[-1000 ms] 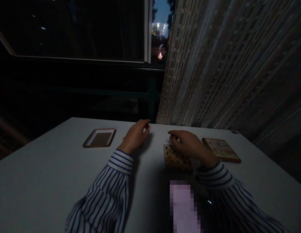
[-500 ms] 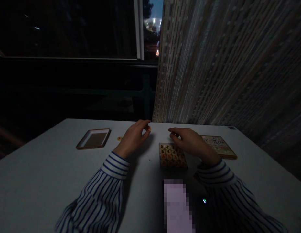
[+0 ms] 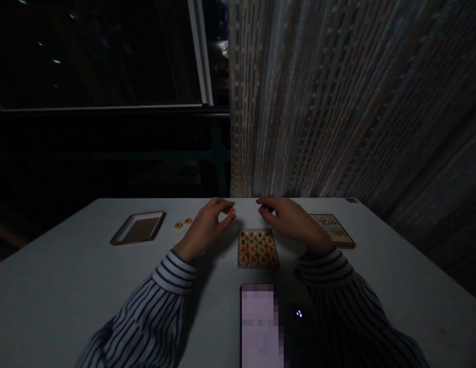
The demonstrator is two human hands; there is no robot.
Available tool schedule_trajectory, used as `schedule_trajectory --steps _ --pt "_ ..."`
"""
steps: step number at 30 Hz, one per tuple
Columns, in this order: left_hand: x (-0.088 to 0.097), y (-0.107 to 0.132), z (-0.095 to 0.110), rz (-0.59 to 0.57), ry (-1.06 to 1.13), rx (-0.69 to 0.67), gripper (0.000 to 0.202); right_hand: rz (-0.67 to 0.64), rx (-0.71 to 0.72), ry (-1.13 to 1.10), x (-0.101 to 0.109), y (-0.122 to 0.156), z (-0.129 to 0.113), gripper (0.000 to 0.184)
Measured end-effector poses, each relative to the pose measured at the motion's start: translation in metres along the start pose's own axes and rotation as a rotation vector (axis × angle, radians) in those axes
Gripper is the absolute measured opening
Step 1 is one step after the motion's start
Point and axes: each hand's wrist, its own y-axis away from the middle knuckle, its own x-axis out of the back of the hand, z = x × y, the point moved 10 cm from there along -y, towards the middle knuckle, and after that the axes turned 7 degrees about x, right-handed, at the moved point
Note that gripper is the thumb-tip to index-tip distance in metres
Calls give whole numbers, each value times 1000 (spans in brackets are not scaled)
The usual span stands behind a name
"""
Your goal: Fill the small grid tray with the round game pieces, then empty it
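Note:
Between the thumb and fingers of my left hand [image 3: 205, 225] is a round xiangqi piece [image 3: 231, 211] with a red character. To the left of that hand, two loose xiangqi pieces [image 3: 183, 223] lie on the table. A small square box [image 3: 258, 266] filled with rows of xiangqi pieces [image 3: 257, 248], black characters at the back and red in front, sits between my forearms. My right hand [image 3: 286, 217] hovers just behind and to the right of the box, fingers curved and apart from the thumb, with nothing visible held.
An open shallow tray-like lid [image 3: 138, 227] lies at the left of the white table [image 3: 61, 276]. A printed flat box or board [image 3: 332, 230] is at the right, partly behind my right wrist. A phone [image 3: 261, 327] lies in front. A curtain [image 3: 318, 92] hangs behind.
The view has shifted, so the table things appear further left. Both loose pieces now show beside my left hand, which still holds its piece. My right hand no longer covers the box's corner.

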Motion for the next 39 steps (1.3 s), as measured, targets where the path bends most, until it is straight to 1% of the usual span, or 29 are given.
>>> schedule_trajectory --steps 5,9,12,19,25,30,35,39 --pt "-11 -7 9 -32 -5 26 22 25 -1 15 5 3 3 37" --pt "-20 -10 10 -83 56 40 23 17 -6 34 3 4 4 37" --pt "-26 -9 8 -135 91 56 23 3 4 37 0 3 5 37" --pt "-35 -7 1 -201 138 95 21 -57 8 53 -14 1 11 37" --pt "-44 -6 -2 -229 234 119 20 -142 27 57 -26 2 11 37" --pt "-50 -4 -7 -244 270 132 19 -163 6 79 -27 4 13 37" --pt "-65 -4 -18 -277 409 191 22 -172 -5 96 -27 4 16 38" --pt "-76 -4 -22 -340 580 287 24 -171 1 116 -29 4 17 38"
